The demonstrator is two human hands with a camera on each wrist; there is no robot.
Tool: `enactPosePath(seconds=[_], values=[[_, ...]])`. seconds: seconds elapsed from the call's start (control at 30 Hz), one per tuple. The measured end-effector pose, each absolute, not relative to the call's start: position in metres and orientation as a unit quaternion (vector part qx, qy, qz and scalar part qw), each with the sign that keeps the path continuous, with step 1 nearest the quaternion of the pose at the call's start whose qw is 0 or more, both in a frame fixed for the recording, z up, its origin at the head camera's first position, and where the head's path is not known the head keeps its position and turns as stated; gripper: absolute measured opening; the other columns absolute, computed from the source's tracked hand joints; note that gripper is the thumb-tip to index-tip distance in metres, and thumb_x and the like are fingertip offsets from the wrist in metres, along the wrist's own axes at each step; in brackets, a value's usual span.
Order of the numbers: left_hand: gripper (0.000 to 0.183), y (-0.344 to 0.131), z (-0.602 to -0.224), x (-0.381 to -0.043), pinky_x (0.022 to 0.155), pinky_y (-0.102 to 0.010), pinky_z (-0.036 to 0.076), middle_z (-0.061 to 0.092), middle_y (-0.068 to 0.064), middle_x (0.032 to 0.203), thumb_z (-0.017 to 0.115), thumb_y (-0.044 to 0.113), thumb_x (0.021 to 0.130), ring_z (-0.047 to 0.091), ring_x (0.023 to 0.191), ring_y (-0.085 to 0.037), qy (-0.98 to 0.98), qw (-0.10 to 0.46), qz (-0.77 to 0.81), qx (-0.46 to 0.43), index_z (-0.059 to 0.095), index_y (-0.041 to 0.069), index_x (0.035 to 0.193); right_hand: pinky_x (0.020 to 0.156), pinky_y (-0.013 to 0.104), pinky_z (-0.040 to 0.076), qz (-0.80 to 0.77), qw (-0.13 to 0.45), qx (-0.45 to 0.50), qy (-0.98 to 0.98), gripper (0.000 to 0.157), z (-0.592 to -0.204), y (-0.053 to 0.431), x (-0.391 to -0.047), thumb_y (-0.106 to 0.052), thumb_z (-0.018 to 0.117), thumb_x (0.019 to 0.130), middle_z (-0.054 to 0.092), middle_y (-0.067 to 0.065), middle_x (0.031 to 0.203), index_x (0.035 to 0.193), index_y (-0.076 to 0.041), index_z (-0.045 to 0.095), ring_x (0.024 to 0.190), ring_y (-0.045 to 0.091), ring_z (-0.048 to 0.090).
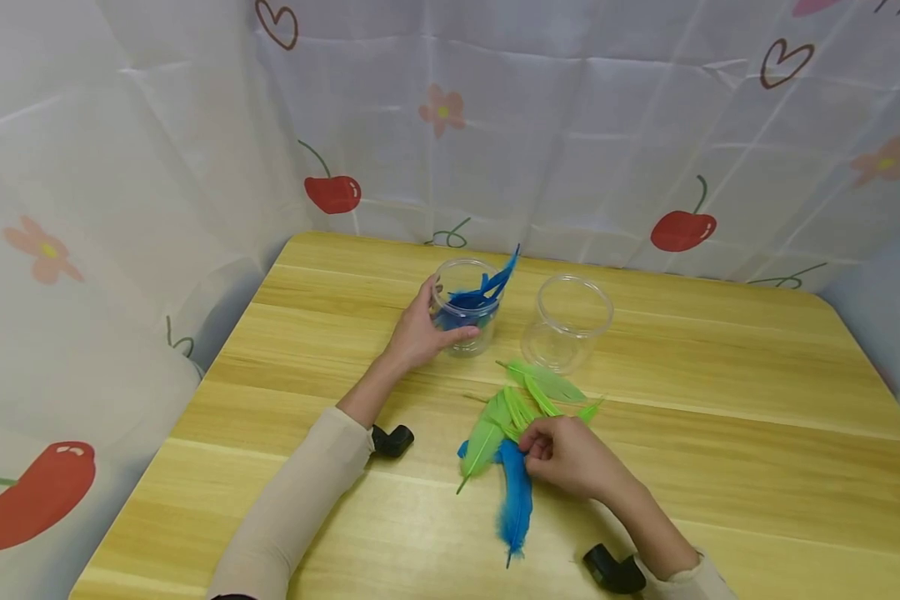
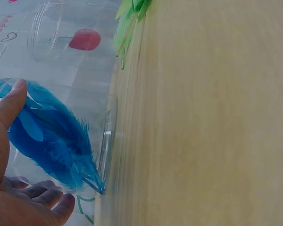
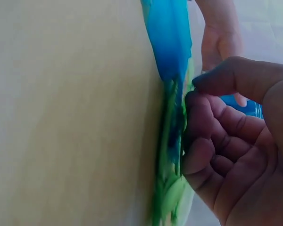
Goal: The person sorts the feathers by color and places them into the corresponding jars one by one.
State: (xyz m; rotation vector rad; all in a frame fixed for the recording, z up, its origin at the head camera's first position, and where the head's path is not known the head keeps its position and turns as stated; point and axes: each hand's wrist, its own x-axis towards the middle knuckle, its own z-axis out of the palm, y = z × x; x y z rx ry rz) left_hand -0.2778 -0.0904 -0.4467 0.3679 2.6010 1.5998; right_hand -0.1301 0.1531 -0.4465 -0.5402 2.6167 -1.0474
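Observation:
My left hand point(image 1: 420, 329) grips a clear plastic jar point(image 1: 468, 337), thumb in front and fingers spread round its far side. Inside stand several blue feathers point(image 2: 52, 136), one of them poking above the rim. My right hand point(image 1: 570, 454) is at a small pile of feathers, its fingers curled and the thumb tip close to the index fingertip. Its fingertips are right at the upper part of a loose blue feather point(image 1: 517, 500); I cannot tell whether they pinch it. Several green feathers point(image 1: 483, 437) lie beyond and left of these fingers, partly over the blue.
A second clear jar point(image 1: 562, 346) stands upright right of the held one, with no feathers in it. Both jars and the pile are on a wooden table point(image 1: 720, 400). A patterned white curtain point(image 1: 540, 150) hangs behind the table and along its left side.

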Motion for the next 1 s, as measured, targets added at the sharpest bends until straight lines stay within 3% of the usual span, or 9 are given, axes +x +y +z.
enactPosePath(seconds=[0.1, 0.4, 0.8, 1.0], values=[[0.11, -0.09, -0.447, -0.278, 0.11, -0.051, 0.034, 0.035, -0.014, 0.155, 0.085, 0.044, 0.077, 0.035, 0.14, -0.034, 0.847, 0.036, 0.517, 0.116, 0.016, 0.018, 0.158, 0.057, 0.024, 0.049, -0.353, 0.142, -0.186, 0.906, 0.002, -0.444, 0.157, -0.13, -0.009, 0.071, 0.085, 0.06, -0.008, 0.069, 0.083, -0.008, 0.071, 0.062, 0.007, 0.053], [0.111, -0.091, -0.447, -0.278, 0.11, -0.052, 0.034, 0.035, -0.015, 0.155, 0.085, 0.045, 0.076, 0.036, 0.14, -0.035, 0.847, 0.035, 0.518, 0.115, 0.016, 0.018, 0.159, 0.051, 0.024, 0.045, -0.359, 0.174, -0.169, 0.901, 0.02, -0.443, 0.159, -0.129, -0.026, 0.074, 0.089, 0.059, -0.009, 0.062, 0.077, -0.01, 0.072, 0.054, 0.007, 0.051], [0.11, -0.09, -0.446, -0.278, 0.111, -0.052, 0.033, 0.036, -0.014, 0.155, 0.085, 0.045, 0.076, 0.035, 0.14, -0.035, 0.846, 0.032, 0.52, 0.119, 0.017, 0.018, 0.158, 0.047, 0.026, 0.041, -0.338, 0.145, -0.082, 0.926, 0.039, -0.447, 0.142, -0.122, -0.048, 0.084, 0.075, 0.051, -0.007, 0.052, 0.069, -0.013, 0.068, 0.049, 0.009, 0.047], [0.11, -0.09, -0.446, -0.277, 0.111, -0.052, 0.033, 0.035, -0.014, 0.156, 0.084, 0.046, 0.077, 0.035, 0.141, -0.035, 0.845, 0.034, 0.521, 0.117, 0.016, 0.018, 0.159, 0.05, 0.027, 0.042, -0.322, 0.145, -0.075, 0.932, 0.035, -0.445, 0.139, -0.12, -0.038, 0.088, 0.073, 0.053, -0.006, 0.056, 0.07, -0.011, 0.065, 0.052, 0.01, 0.048]])
